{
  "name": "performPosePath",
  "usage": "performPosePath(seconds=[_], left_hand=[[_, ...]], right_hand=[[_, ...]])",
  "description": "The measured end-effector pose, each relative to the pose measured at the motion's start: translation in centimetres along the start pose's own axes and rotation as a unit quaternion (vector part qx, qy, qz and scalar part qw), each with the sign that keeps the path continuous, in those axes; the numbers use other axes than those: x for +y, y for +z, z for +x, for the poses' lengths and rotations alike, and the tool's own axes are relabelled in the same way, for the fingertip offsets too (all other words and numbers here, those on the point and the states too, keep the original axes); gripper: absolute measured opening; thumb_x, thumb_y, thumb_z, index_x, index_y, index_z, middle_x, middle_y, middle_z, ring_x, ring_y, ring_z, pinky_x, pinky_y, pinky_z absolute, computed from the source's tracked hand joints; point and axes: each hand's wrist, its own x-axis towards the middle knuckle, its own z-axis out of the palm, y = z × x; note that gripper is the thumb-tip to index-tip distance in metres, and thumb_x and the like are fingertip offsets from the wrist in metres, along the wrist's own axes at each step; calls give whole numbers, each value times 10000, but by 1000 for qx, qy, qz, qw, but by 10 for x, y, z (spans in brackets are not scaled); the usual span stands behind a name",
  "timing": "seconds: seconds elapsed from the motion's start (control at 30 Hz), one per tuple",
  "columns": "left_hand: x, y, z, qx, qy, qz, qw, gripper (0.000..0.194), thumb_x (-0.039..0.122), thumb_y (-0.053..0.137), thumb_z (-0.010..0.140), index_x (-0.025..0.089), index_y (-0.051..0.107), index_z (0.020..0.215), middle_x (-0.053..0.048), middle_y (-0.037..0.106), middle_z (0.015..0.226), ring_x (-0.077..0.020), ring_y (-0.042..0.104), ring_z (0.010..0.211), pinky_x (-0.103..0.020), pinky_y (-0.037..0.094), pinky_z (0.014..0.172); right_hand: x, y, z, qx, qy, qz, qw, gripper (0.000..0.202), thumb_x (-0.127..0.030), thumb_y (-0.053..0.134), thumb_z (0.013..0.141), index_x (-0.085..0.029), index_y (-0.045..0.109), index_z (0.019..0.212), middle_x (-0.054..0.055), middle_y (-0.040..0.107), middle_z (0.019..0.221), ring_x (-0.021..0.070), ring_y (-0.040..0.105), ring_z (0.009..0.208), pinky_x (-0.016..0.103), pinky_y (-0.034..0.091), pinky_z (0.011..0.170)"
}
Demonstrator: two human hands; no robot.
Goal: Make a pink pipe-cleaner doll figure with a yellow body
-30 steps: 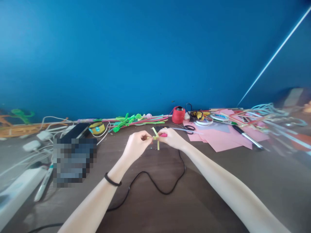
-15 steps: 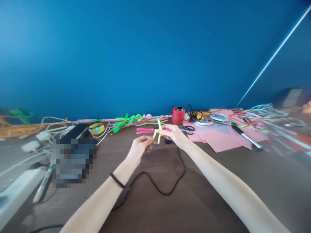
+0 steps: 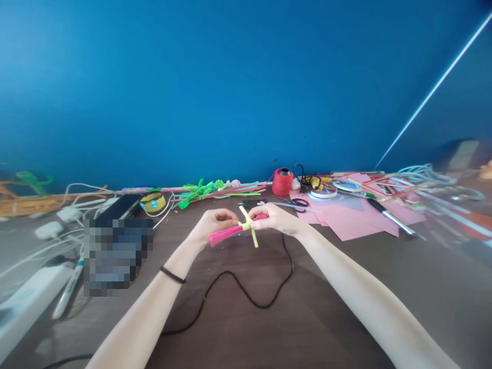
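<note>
Both hands meet above the middle of the table around a small bundle of pink pipe cleaners [image 3: 224, 236] with a yellow pipe cleaner [image 3: 254, 239] wrapped about its middle. My right hand [image 3: 280, 219] grips the bundle's right part between thumb and fingers, just beside the yellow wrap. With closed fingertips my left hand [image 3: 216, 223] pinches at the left side of the wrap, apparently on a yellow end; the fingertips partly cover it. Yellow ends stick out above and below the bundle. The pink strands point left and slightly down, in front of my left fingers.
Behind the hands lie green pipe cleaners [image 3: 198, 193], a red thread spool [image 3: 282, 183] and black-handled scissors [image 3: 300, 205]. Pink paper [image 3: 353, 223] and a pen [image 3: 392, 218] are at right. A black cable [image 3: 246, 293] crosses the table; a power strip [image 3: 34, 302] stands left.
The bundle has come down slightly and tilted, its pink left end now lower and nearer. My left hand has moved up and left, from below the bundle to behind its left part.
</note>
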Motion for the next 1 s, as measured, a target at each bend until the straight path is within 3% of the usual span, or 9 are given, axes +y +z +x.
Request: performPosePath(seconds=[0.1, 0.27, 0.5, 0.7, 0.83, 1.0], left_hand=[[6, -5, -1, -20, 5, 30, 999, 180, 310, 699, 553, 166, 660, 654, -25, 672, 692, -143, 582, 643, -252, 441, 639], [14, -2, -5, 27, 32, 89, 995, 154, 306, 665, 592, 177, 668, 675, -23, 676, 693, -159, 584, 660, -266, 441, 658], [20, 8, -10, 94, 78, 131, 984, 122, 291, 616, 641, 179, 649, 674, -8, 649, 634, -138, 556, 591, -247, 413, 585], [18, 25, -17, 172, 94, 180, 964, 119, 294, 587, 670, 192, 650, 669, 1, 641, 630, -134, 535, 581, -248, 389, 578], [10, 34, -15, 199, 58, 88, 974, 121, 299, 624, 634, 178, 620, 636, -8, 645, 663, -139, 544, 611, -250, 396, 582], [0, 40, -8, 188, -10, -131, 973, 196, 280, 702, 541, 146, 617, 657, -10, 625, 650, -113, 531, 600, -250, 415, 602]], right_hand=[[-2, 1, 0, -33, 1, -32, 999, 160, -248, 592, 676, -128, 640, 771, -16, 541, 647, 86, 420, 587, 211, 302, 562], [3, 4, 4, -11, 16, -77, 997, 175, -250, 587, 683, -115, 644, 778, -3, 555, 653, 100, 440, 600, 214, 325, 573], [13, 2, 9, 107, 14, -128, 986, 166, -269, 571, 678, -127, 641, 727, -2, 578, 674, 116, 478, 643, 222, 337, 619], [14, 7, 12, 193, 21, -123, 973, 221, -340, 548, 692, -124, 584, 665, -31, 466, 555, 80, 376, 520, 211, 300, 528], [13, 10, 13, 235, 8, -101, 967, 245, -362, 536, 704, -124, 574, 660, -17, 470, 564, 89, 382, 539, 215, 294, 526], [18, 10, 14, 236, 7, -45, 971, 242, -356, 543, 700, -123, 595, 736, -9, 489, 592, 90, 377, 539, 216, 286, 512]])
